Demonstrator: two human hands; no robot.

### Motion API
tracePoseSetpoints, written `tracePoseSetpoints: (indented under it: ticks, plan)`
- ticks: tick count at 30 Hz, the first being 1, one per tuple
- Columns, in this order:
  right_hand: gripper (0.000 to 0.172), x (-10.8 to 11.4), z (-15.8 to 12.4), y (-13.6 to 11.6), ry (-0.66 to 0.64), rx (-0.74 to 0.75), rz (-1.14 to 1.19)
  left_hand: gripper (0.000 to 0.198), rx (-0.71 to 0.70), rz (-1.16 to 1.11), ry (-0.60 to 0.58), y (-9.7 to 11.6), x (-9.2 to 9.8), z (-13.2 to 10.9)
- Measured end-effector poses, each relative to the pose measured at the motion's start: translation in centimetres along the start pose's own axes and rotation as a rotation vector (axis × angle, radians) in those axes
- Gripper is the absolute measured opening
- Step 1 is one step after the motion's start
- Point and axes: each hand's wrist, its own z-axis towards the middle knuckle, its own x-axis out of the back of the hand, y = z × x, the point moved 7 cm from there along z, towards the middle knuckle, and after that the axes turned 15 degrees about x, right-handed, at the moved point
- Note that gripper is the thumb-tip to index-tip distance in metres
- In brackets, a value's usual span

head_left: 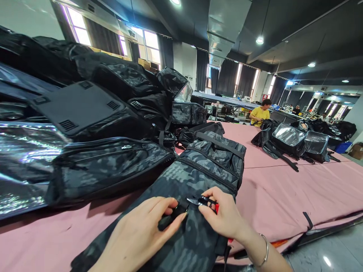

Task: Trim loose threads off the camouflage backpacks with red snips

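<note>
A dark camouflage backpack (181, 181) lies flat in front of me on the pink table cover. My left hand (144, 223) pinches a short black strap (181, 206) on the bag between thumb and fingers. In my right hand (224, 213) is a pair of thread snips (194, 200) with a bit of red near the grip. Their pointed blades face left, close to the strap's end; whether they touch it I cannot tell. Part of the strap is hidden by my left fingers.
More black and camouflage bags (113, 170) are piled high on the left, some with shiny silver lining. Other bags (289, 139) lie at the far right of the pink-covered table (283, 189). Across it, a person in yellow (259, 114) works.
</note>
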Motion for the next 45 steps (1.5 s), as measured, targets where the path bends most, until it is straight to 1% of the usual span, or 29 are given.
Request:
tracePoseSetpoints:
  ticks: [2,4,5,6,7,9,11,12,14,15,17,21,25,33,41,45]
  plan:
    - [0.017,-0.2,0.2,0.6,0.075,-0.07,0.259,0.037,-0.009,-0.008,-0.007,0.1,-0.1,-0.1]
    - [0.028,-0.8,0.5,1.2,0.147,-0.152,0.583,0.032,-0.042,-0.001,-0.001,0.5,-0.3,-0.3]
    - [0.033,-1.1,0.7,1.4,0.176,-0.181,0.71,0.031,-0.064,0.005,0.007,0.8,-0.3,-0.4]
    - [0.037,-1.3,0.8,1.4,0.194,-0.199,0.786,0.029,-0.082,0.01,0.017,1.0,-0.3,-0.5]
    - [0.038,-1.4,1.0,1.4,0.205,-0.202,0.804,0.029,-0.093,0.012,0.027,1.2,-0.3,-0.6]
    - [0.034,-0.9,1.0,1.2,0.212,-0.172,0.679,0.029,-0.096,0.005,0.038,1.3,-0.1,-0.6]
    - [0.023,-0.1,0.7,0.7,0.17,-0.114,0.409,0.031,-0.081,-0.006,0.025,1.1,0.1,-0.5]
    - [0.019,0.4,0.5,0.4,0.135,-0.083,0.255,0.032,-0.071,-0.012,0.02,1.0,0.2,-0.4]
    - [0.016,1.0,0.0,-0.2,0.041,-0.031,0.0,0.035,-0.056,-0.023,0.012,0.7,0.4,-0.2]
    - [0.016,1.1,-0.3,-0.3,-0.006,-0.017,-0.083,0.035,-0.052,-0.028,0.011,0.6,0.4,-0.2]
    - [0.017,1.1,-0.8,-0.4,-0.065,0.003,-0.176,0.036,-0.049,-0.038,0.016,0.5,0.4,-0.2]
    - [0.018,0.8,-1.1,-0.5,-0.102,0.031,-0.251,0.034,-0.04,-0.044,0.015,0.4,0.2,-0.3]
    - [0.017,0.5,-1.1,-0.4,-0.124,0.037,-0.276,0.035,-0.044,-0.038,0.02,0.5,0.3,-0.4]
    - [0.017,0.6,-1.0,-0.3,-0.115,0.017,-0.235,0.036,-0.009,-0.06,-0.002,0.4,0.2,-0.1]
    - [0.018,0.7,-0.8,-0.4,-0.122,0.036,-0.17,0.033,-0.052,-0.039,0.017,0.5,0.1,-0.4]
    - [0.018,0.8,-0.8,-0.2,-0.119,0.014,-0.139,0.035,-0.021,-0.039,0.001,0.3,0.1,-0.4]
